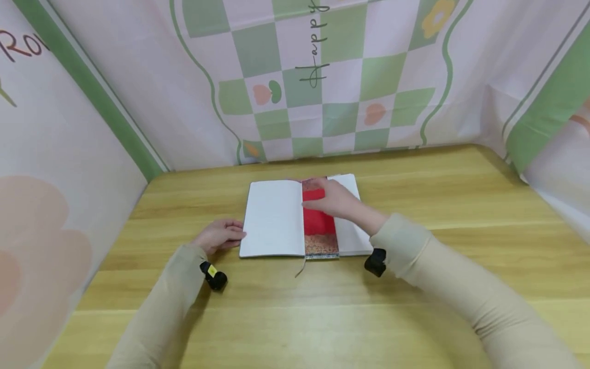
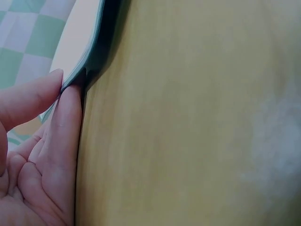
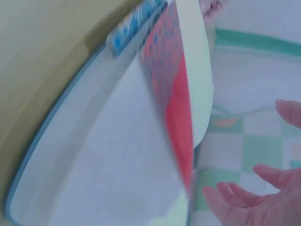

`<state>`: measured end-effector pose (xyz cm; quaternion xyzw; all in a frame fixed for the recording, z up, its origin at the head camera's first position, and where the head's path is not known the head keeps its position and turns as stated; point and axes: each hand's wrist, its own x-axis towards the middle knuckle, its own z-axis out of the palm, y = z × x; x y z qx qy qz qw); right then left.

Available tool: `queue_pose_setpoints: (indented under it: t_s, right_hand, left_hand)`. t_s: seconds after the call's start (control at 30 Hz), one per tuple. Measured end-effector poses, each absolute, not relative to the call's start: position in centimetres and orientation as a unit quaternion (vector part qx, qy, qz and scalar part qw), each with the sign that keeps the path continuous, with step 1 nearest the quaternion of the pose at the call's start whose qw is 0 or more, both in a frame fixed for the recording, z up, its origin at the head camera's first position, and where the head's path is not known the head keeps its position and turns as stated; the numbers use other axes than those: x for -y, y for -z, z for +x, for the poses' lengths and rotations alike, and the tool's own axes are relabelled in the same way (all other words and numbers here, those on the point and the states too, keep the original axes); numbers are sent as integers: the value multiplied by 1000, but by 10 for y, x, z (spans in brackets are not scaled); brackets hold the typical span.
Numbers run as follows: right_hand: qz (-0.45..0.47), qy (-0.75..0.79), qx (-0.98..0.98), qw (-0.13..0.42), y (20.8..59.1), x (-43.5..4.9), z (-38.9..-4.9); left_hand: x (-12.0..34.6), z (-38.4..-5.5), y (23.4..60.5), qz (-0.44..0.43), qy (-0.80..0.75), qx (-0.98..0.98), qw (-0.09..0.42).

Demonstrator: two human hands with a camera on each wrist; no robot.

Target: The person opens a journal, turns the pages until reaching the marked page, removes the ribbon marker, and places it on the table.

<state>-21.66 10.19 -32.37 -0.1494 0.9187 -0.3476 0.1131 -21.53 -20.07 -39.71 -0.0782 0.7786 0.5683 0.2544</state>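
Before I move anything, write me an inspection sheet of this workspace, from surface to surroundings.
Surface: wood-grain table.
Job's things: notebook lying open with blank-looking pages; red-and-speckled strip along its middle, covering part of the right-hand side; thin ribbon hanging past the near edge.
Clutter: nothing seen.
Left grip: pinches the notebook's left edge, thumb above, a finger beneath.
Right grip: over the strip, fingers apart, holding nothing in the right wrist view.
Cables: nothing seen.
Surroundings: hanging cloth with green-and-white checks behind the table; more printed cloth at both sides.
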Motion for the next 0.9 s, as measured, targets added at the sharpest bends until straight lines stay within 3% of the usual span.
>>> queue_pose_setpoints:
  t_s: [0.27,0.53,0.7,0.9]
  right_hand:
    - [44,539,-814,214,333,-139,-241]
    - [52,625,-723,289,340,-156,-246]
    - [57,644,-699,304,346,-153,-248]
    - [95,613,-734,276,353,-142,-252]
  left_hand:
    - [201,-215,394,-77,-568,-779,255]
    - [200,-215,395,-77,-560,-784,258]
    - [200,-215,395,-75,-561,-783,257]
    - [199,-215,394,-82,-563,-781,256]
